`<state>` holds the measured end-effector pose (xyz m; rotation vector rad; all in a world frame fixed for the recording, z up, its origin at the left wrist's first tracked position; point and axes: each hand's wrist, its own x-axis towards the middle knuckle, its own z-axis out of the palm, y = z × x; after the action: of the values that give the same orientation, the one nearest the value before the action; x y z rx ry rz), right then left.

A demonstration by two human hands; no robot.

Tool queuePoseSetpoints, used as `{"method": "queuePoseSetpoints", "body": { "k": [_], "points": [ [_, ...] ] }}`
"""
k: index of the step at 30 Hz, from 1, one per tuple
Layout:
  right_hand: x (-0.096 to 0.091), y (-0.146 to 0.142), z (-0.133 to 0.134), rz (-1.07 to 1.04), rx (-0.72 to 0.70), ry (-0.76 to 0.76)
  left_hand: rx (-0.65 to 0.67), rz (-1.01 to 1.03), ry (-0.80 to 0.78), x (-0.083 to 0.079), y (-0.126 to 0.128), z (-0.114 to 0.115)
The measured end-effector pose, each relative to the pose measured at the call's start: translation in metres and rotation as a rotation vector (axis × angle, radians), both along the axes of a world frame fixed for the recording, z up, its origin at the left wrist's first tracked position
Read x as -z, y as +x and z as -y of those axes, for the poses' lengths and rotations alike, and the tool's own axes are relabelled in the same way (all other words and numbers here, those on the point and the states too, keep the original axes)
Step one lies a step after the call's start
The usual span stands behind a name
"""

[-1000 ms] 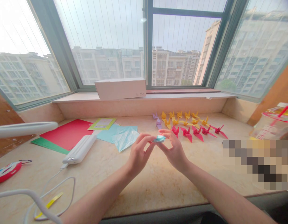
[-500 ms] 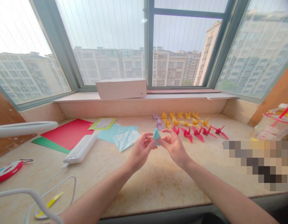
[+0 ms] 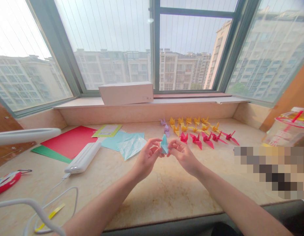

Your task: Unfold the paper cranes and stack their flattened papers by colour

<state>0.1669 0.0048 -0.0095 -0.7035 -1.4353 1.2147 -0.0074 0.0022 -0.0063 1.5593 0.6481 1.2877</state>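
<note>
Both hands meet above the middle of the marble counter (image 3: 166,193). A small folded light-blue paper piece (image 3: 164,144) stands point-up between them. My left hand (image 3: 147,157) pinches its left side with thumb and fingertips. My right hand (image 3: 183,154) pinches its right side, fingers curled. Just behind the hands lie rows of finished paper cranes: red ones (image 3: 206,139), yellow ones (image 3: 191,124) and purple ones (image 3: 166,127).
Light-blue sheets (image 3: 128,144), a red sheet (image 3: 70,141) and a green sheet (image 3: 50,152) lie at left, beside a white power bank (image 3: 83,158) with a cable. A white box (image 3: 126,92) sits on the sill. A clear plastic jar (image 3: 287,129) stands at right.
The blue paper piece lay flat between the fingers a second ago; it now stands upright with its tip up. Both hands have closed in slightly around it.
</note>
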Motion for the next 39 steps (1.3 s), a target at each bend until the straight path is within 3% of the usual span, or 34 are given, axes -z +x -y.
{"method": "queuePoseSetpoints", "body": {
  "k": [8, 20, 29, 39],
  "points": [
    [0.007, 0.003, 0.0, -0.014, 0.007, -0.01, -0.031, -0.1, -0.01, -0.012, 0.0, 0.011],
    [0.007, -0.006, -0.001, -0.043, 0.055, 0.118, -0.109, 0.068, -0.045, -0.005, 0.003, 0.004],
    [0.01, -0.003, -0.003, 0.062, 0.128, 0.023, -0.189, -0.106, -0.057, -0.005, 0.0, 0.002],
    [0.008, -0.003, 0.001, 0.116, 0.261, 0.071, -0.129, -0.257, 0.037, -0.003, 0.0, 0.004]
  ]
}}
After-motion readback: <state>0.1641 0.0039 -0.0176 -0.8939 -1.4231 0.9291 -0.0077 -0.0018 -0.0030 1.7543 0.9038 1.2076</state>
